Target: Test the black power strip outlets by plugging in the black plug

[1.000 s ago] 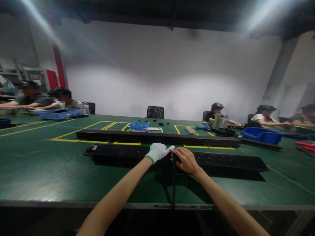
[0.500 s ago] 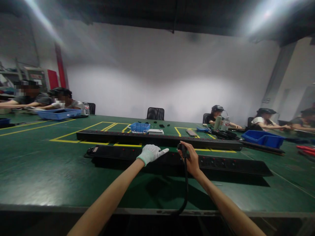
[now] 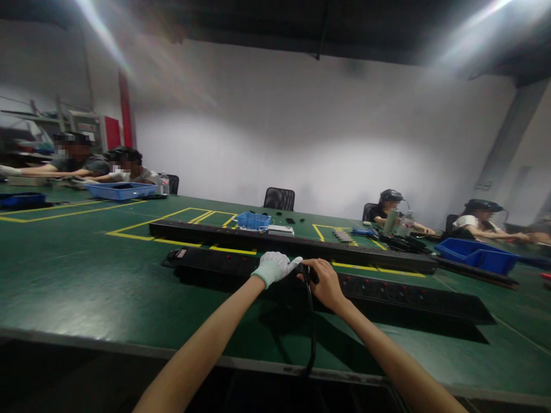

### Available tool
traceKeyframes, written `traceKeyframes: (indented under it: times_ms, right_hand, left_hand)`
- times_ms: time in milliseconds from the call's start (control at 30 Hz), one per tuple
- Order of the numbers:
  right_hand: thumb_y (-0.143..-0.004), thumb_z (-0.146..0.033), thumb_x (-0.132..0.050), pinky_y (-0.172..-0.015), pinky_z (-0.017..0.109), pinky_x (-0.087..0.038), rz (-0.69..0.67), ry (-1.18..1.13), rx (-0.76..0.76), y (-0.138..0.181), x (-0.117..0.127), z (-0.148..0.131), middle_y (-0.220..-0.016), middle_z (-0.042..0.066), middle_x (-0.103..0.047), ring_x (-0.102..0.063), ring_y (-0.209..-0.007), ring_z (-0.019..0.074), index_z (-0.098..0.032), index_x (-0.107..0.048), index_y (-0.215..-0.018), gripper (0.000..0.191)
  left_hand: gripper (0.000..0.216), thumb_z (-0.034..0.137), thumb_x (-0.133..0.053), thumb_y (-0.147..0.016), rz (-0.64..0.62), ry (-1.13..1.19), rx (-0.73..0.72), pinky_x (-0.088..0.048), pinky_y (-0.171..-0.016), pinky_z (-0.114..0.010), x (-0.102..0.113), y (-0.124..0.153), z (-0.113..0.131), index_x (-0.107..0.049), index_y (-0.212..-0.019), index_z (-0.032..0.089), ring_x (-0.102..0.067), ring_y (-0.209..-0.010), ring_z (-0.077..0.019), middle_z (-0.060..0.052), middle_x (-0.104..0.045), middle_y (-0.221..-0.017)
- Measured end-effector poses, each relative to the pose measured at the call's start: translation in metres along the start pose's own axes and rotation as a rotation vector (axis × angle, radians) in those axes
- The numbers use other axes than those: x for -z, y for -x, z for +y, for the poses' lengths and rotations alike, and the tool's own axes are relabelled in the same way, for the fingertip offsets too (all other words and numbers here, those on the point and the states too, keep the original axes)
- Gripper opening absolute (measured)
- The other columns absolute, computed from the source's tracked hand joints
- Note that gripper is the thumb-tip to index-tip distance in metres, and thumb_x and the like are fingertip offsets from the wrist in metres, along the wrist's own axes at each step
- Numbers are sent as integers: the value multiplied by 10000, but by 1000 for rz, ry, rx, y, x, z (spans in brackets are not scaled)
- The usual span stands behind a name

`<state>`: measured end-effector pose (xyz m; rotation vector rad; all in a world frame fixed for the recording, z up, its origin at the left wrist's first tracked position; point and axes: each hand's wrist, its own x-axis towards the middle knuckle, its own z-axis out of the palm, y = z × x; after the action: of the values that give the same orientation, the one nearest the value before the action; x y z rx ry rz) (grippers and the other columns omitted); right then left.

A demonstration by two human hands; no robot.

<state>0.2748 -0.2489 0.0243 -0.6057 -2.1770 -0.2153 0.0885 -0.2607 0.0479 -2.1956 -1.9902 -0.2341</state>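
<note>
A long black power strip [image 3: 400, 292] with red-lit or red-marked spots along its top lies across the green table in front of me. My left hand [image 3: 275, 268], in a white glove, is closed over its middle, fingers curled on the strip and thumb stretched to the right. My bare right hand [image 3: 325, 284] grips a black plug [image 3: 305, 273] just over the strip, beside the left thumb. From the plug a thick black cord [image 3: 312, 327] hangs down over the table's front edge. Whether the plug's pins sit in a socket is hidden.
A second long black strip [image 3: 258, 236] lies behind the first. Farther back are a small blue basket [image 3: 253, 220], a white box [image 3: 281, 230] and yellow tape lines. Blue bins [image 3: 477, 255] stand right and a blue tray [image 3: 120, 191] left. Several people sit around the table.
My right hand has moved left along the strip with the plug, up to my left thumb. My left hand stays at the strip's middle. The view has turned and tilted slightly.
</note>
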Motion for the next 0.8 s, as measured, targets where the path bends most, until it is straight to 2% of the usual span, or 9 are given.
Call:
traceKeyframes:
  times_ms: [167, 367, 467, 667, 800]
  right_hand:
    - [-804, -365, -602, -811, 394, -453, 20, 24, -48, 5, 0, 3, -932, 74, -625, -574, -893, 240, -224, -581, -999, 242]
    - [-836, -317, -569, -991, 463, -336, -2, 96, 61, 5, -3, -11, -950, 64, -646, -551, -976, 226, -222, -559, -1089, 271]
    - [-843, -286, -559, -1016, 474, -312, 9, 123, 92, 10, -7, -11, -968, 58, -661, -549, -1004, 217, -224, -551, -1122, 286]
    - [-840, -195, -520, -1014, 495, -318, -50, 168, 181, 19, -10, -5, -1164, 67, -609, -496, -1126, 229, -244, -474, -1254, 419]
    - [-854, -221, -478, -966, 455, -387, -95, 105, 192, 21, -9, -5, -1238, 109, -543, -477, -1149, 240, -187, -389, -1313, 469]
  left_hand:
    - [772, 658, -84, -858, -5, 18, -4, -430, -792, -357, -1, 1, -3, -700, -972, 207, -613, -936, -263, -141, -682, -907]
    - [770, 661, -87, -857, -4, 29, -3, -430, -788, -352, -1, 1, -3, -703, -965, 210, -611, -940, -263, -139, -682, -913]
    - [756, 650, -86, -864, -5, 26, -9, -426, -793, -352, 0, 2, -2, -699, -975, 222, -609, -945, -261, -131, -682, -929]
    - [699, 635, -119, -876, -7, 22, -18, -418, -804, -346, 4, 6, -1, -682, -1019, 246, -606, -956, -250, -112, -686, -928]
    - [703, 624, -119, -882, -8, 8, -18, -417, -805, -343, 5, 7, 0, -691, -995, 231, -604, -961, -253, -120, -684, -931]
